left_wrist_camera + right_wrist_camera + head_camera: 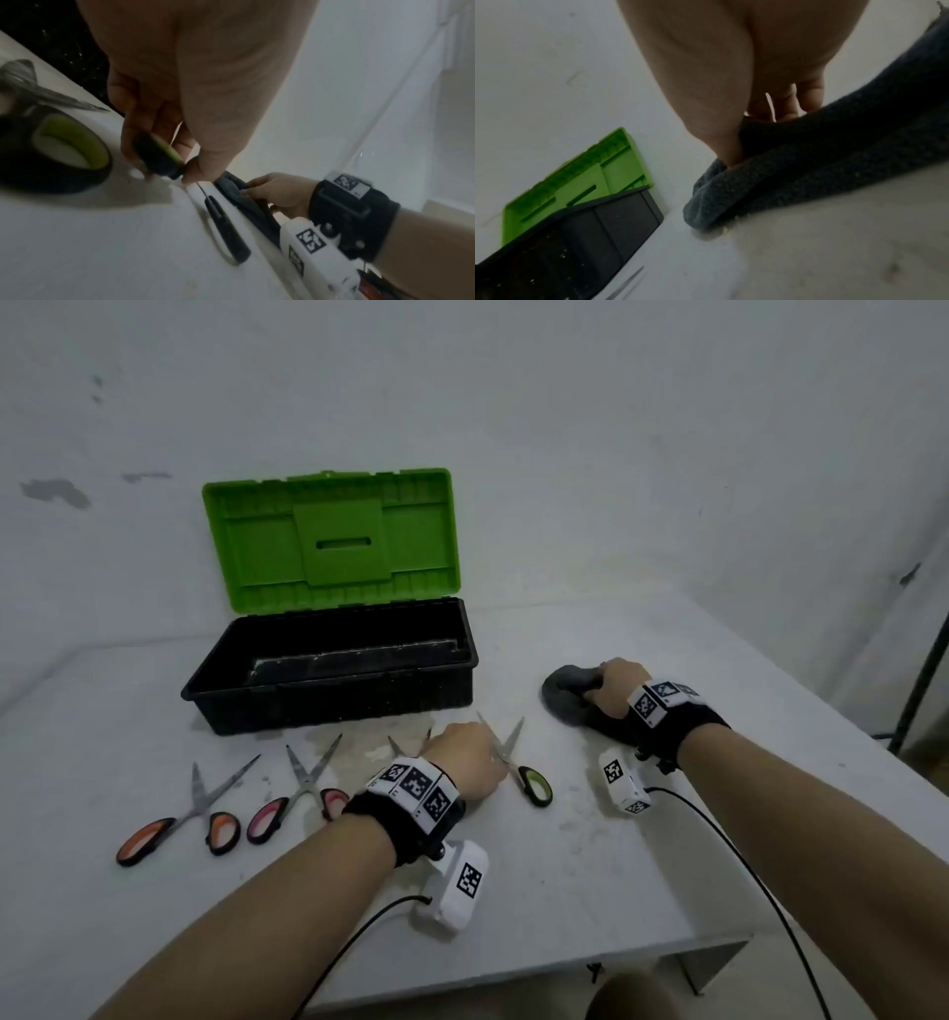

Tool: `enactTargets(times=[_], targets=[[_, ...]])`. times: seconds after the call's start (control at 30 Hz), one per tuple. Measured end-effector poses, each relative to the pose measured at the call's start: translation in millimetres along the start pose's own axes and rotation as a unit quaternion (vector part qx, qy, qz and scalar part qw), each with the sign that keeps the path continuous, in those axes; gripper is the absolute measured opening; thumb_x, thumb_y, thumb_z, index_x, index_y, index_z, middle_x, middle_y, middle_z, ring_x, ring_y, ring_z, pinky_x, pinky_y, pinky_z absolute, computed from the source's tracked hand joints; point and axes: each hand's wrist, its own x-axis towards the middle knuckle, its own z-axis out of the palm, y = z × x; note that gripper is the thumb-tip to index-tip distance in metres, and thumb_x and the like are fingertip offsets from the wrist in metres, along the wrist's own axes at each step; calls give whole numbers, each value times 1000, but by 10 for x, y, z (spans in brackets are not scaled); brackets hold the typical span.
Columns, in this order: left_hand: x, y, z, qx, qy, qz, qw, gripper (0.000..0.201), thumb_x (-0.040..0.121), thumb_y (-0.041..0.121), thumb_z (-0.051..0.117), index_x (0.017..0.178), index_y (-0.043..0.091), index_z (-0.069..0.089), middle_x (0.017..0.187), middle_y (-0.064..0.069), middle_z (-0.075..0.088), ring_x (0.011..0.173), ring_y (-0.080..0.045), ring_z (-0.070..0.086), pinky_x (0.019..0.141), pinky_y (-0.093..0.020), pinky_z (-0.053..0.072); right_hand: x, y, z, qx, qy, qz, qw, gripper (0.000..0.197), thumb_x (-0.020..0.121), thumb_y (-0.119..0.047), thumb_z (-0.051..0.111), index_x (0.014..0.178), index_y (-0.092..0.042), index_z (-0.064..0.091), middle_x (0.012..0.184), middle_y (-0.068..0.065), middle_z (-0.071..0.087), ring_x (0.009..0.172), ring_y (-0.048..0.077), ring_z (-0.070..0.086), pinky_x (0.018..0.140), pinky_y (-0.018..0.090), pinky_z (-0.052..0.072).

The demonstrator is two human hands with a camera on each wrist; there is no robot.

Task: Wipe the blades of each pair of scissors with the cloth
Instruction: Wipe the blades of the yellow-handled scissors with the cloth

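With the left hand (464,762) pinching one loop of the green-handled steel scissors (534,785) and the right hand (613,685) gripping the dark grey towelling cloth (562,693), the open blades could swing and nick fingers.

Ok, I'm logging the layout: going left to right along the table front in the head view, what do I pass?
Orange-handled scissors → pink-handled scissors → left hand → green-handled scissors → grey cloth, gripped by the right hand.
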Motion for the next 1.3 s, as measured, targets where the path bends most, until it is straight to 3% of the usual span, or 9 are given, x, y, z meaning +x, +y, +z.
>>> enactTargets(times=[0.23, 0.4, 0.6, 0.67, 0.8, 0.97, 1.03, 1.17, 1.3], targets=[[35, -149, -76, -171, -4, 0, 985, 17, 101, 16, 47, 103, 14, 63, 99, -10, 74, 91, -23, 71, 87, -39, 59, -212, -119, -263, 102, 85, 18, 991, 40, 103, -30, 35, 116, 0, 58, 122, 23, 60, 113, 38, 55, 88, 34, 40], [-139, -331, -160, -272, 90, 7, 958, 24, 97, 35, 63, 98, 12, 68, 80, 6, 62, 74, -11, 61, 67, -26, 49, -481, -228, -407, 242, 120, 47, 962, 48, 100, -41, 37, 108, 1, 60, 107, 20, 63, 105, 37, 59, 85, 35, 41], [-419, -610, -88, -415, 87, 23, 906, 14, 100, 26, 61, 91, 15, 60, 77, 0, 64, 62, -12, 59, 60, -27, 50, -985, -485, -364, 579, -26, -8, 815, 22, 93, 1, 43, 103, 8, 61, 96, 23, 66, 76, 30, 65, 66, 31, 54], [-503, -687, -69, -429, 64, 42, 900, 13, 101, 25, 61, 92, 15, 58, 73, 1, 64, 60, -13, 57, 55, -27, 46, -1078, -548, -271, 546, -35, -60, 835, 15, 98, -4, 50, 106, 1, 61, 99, 16, 67, 83, 23, 66, 69, 29, 54], [-592, -812, -38, -410, 69, 56, 908, 18, 97, 34, 65, 89, 18, 64, 66, 7, 61, 60, -14, 53, 61, -32, 44, -1159, -672, -117, 303, 56, -141, 941, 21, 94, -33, 59, 96, -12, 61, 90, 6, 66, 84, 20, 63, 71, 33, 49], [-653, -874, -17, -441, 61, 63, 893, 24, 92, 35, 72, 89, 11, 70, 58, 9, 54, 50, -10, 45, 54, -27, 38, -1298, -856, -61, 230, 123, -109, 959, 48, 93, -59, 46, 78, -14, 56, 78, 3, 62, 78, 21, 59, 69, 35, 44], [-658, -891, -10, -470, 55, 58, 879, 23, 90, 29, 75, 79, 12, 65, 56, 8, 49, 45, -8, 40, 49, -24, 33, -1325, -881, -45, 331, 94, -70, 936, 41, 94, -55, 44, 89, -17, 60, 91, 4, 65, 87, 20, 61, 79, 38, 48], [-692, -898, 12, -508, 43, 31, 860, 21, 88, 27, 78, 75, 17, 65, 52, 7, 46, 42, -7, 37, 43, -22, 31, -1381, -852, -3, 615, -57, 8, 786, 31, 91, -21, 44, 110, -6, 62, 114, 20, 65, 107, 31, 61, 89, 40, 49], [-705, -915, 46, -491, 31, 24, 870, 28, 82, 38, 81, 74, 19, 63, 52, 9, 47, 44, -6, 40, 45, -20, 33, -1441, -781, 68, 590, -82, -50, 802, 28, 93, -1, 45, 117, -2, 59, 114, 23, 65, 104, 32, 62, 83, 38, 51]])
